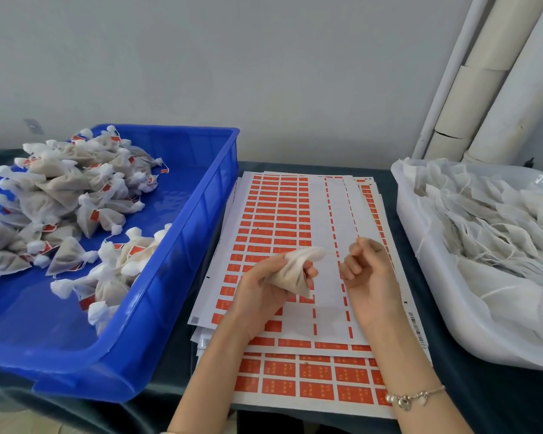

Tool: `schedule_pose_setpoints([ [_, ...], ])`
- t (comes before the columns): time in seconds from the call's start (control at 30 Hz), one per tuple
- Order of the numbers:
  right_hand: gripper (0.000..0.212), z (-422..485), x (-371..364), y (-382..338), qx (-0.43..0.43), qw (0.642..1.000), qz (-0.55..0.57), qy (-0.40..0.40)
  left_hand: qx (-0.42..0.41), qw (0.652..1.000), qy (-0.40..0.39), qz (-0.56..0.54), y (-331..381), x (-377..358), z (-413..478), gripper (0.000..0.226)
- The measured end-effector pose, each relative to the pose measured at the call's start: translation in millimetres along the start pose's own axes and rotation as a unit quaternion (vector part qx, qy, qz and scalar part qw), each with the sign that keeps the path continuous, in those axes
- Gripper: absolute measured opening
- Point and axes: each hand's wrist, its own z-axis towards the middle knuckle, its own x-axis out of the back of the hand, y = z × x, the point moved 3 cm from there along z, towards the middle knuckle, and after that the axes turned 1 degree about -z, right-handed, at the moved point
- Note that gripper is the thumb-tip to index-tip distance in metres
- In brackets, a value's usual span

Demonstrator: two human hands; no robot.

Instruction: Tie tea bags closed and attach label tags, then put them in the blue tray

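**While the neck was unknotted: spill risk**

While my left hand [264, 285] gripped the tea bag [290, 274] round its gathered neck, centre frame over the label sheets [279, 214], my right hand [369, 277] sat just beside it with its fingers curled in. Couldn't tell if it pinched the string, which was too thin to see.

Risks, my read:
- The neck could open and spill tea if my grip eased before the knot.
- The string could slip off if I pulled it skewed.
- The tag could go on crooked.

Blue tray [157, 324], left of frame, held a pile of tagged bags [60, 195]. White tub [420, 245], at right, held untied ones. Dark cloth [499, 396] covered the table. Plain grey wall behind, pale pipes [483, 89] upper right.
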Motion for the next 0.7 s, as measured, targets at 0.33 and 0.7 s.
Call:
schedule_pose_setpoints([
  [0.33,0.016,-29,-33,22,0.296,0.782,-0.515,-0.188,-0.149,0.966,0.199,0.07,5,15,-2,0.03],
  [0.7,0.009,-33,-34,17,0.309,0.803,-0.467,-0.204,-0.272,0.794,0.207,0.503,-7,3,-4,0.025],
])
